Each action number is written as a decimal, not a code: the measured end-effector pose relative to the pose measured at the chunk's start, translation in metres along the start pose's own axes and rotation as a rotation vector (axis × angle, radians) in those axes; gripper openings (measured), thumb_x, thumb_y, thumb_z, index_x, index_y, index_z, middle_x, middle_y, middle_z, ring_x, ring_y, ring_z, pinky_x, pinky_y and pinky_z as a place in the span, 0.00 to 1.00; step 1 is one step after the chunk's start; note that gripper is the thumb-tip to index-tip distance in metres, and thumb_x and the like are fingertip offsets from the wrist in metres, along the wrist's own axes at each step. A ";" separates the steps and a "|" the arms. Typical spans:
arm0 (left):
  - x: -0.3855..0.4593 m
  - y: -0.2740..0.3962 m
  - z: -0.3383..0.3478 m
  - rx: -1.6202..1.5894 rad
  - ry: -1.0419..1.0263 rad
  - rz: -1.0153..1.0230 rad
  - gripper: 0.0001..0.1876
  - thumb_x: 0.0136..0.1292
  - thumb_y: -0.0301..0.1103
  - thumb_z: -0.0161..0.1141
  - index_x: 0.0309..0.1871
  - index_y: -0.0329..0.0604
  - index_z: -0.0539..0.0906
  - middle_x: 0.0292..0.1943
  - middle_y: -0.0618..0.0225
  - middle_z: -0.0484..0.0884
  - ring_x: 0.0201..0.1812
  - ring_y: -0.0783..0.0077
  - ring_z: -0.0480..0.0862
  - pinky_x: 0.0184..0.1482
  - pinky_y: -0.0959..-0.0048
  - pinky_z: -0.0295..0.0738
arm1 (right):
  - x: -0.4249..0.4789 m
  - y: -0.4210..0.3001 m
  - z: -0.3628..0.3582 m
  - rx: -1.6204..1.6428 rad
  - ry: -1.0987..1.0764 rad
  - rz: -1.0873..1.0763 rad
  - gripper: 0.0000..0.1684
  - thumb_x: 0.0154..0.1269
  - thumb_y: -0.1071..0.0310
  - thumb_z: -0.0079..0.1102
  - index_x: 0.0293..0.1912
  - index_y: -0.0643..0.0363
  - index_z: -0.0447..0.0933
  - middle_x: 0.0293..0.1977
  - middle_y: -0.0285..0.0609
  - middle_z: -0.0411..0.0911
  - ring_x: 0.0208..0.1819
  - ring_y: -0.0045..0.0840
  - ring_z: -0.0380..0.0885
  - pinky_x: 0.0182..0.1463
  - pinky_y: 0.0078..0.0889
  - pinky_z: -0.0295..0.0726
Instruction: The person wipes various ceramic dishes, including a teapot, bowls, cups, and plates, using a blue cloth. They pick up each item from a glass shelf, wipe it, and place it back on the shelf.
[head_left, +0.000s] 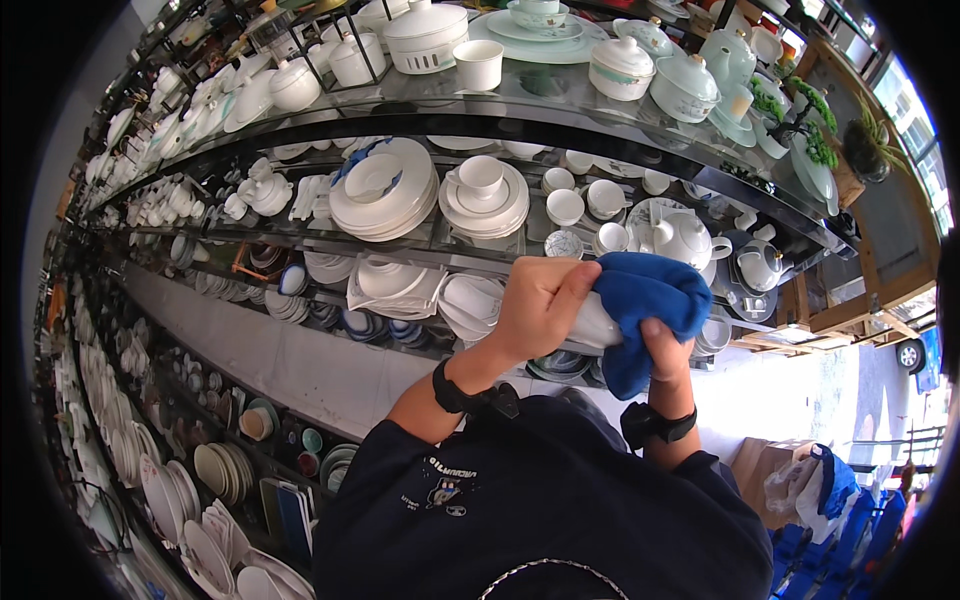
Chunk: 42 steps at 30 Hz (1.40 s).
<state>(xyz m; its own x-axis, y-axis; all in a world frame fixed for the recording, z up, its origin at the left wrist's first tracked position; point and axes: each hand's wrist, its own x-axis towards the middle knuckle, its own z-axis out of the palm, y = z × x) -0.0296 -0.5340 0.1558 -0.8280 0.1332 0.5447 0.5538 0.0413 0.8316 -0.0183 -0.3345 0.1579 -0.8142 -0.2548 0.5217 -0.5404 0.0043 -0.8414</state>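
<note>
In front of my chest, my left hand (541, 306) is closed around a white, glossy ceramic-looking piece (596, 322), its thumb against the edge of a blue cloth (654, 289). My right hand (666, 349) grips the cloth with the thumb on top, and the cloth wraps the right end of the piece. A fold of cloth hangs below. Cloth and fingers hide most of the piece, so its exact kind cannot be told. Just beyond the cloth, a white teapot (684, 238) stands on the middle shelf.
A glass shelf (420, 97) carries lidded tureens and bowls. Below it stand stacked white plates (384, 202), a cup on plates (480, 180) and several small cups. More crockery (223, 472) lines shelves behind on the left. A cardboard box (765, 457) stands at the right.
</note>
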 end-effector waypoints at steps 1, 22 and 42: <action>-0.003 -0.001 0.000 -0.059 0.001 -0.043 0.24 0.80 0.41 0.56 0.24 0.37 0.78 0.16 0.66 0.73 0.17 0.72 0.73 0.23 0.68 0.64 | -0.005 0.000 0.001 0.060 0.036 0.012 0.27 0.65 0.50 0.59 0.49 0.65 0.87 0.56 0.53 0.83 0.57 0.40 0.81 0.67 0.42 0.74; 0.025 0.001 0.025 -0.903 -0.025 0.094 0.27 0.78 0.39 0.59 0.73 0.32 0.69 0.67 0.58 0.77 0.67 0.62 0.77 0.72 0.58 0.69 | 0.009 0.068 -0.082 1.144 0.385 0.093 0.37 0.81 0.40 0.39 0.68 0.61 0.72 0.59 0.51 0.81 0.56 0.45 0.83 0.65 0.54 0.79; 0.208 -0.063 -0.066 0.957 -0.316 0.429 0.06 0.66 0.21 0.60 0.42 0.34 0.75 0.41 0.55 0.74 0.47 0.48 0.75 0.51 0.57 0.70 | 0.027 0.061 -0.107 1.458 0.348 0.182 0.30 0.80 0.37 0.41 0.52 0.56 0.73 0.39 0.38 0.68 0.38 0.25 0.64 0.41 0.30 0.66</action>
<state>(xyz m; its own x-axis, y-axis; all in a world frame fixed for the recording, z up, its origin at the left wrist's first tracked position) -0.2424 -0.5745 0.2236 -0.5655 0.5630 0.6027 0.7432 0.6646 0.0766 -0.0961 -0.2377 0.1356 -0.9661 -0.1207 0.2284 0.0781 -0.9792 -0.1871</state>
